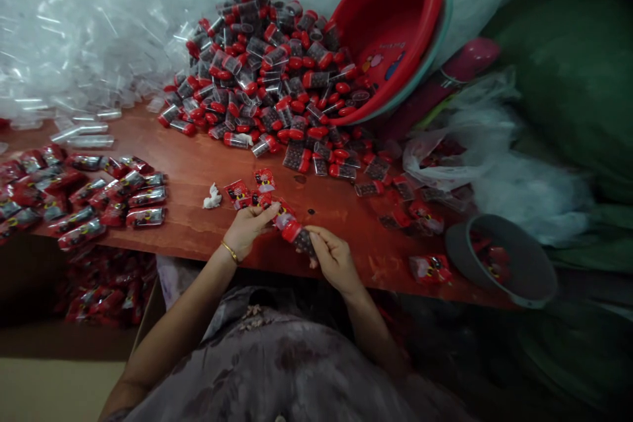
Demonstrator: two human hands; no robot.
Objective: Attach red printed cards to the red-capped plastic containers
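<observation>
"Fingers of the right hand [337,261]: spread or closed?"

"Closed, thumb and fingers round the dark end of a tube [303,241]."

"And the left hand [247,231]?"

"Pinched, thumb on top, on a red wrapper [283,215] by the tube's cap [291,231]."

"Where's the tube, then?"

"Between the hands, over the near side of the table [182,227]. Its long axis slants: cap toward the left fingers and a little farther from the person, dark end toward the right palm."

"Nearer hand?"

"Right, touching it. Left is just beside the cap."

"Is the cap inside the wrapper?"

"Can't tell; they overlap there."
</observation>
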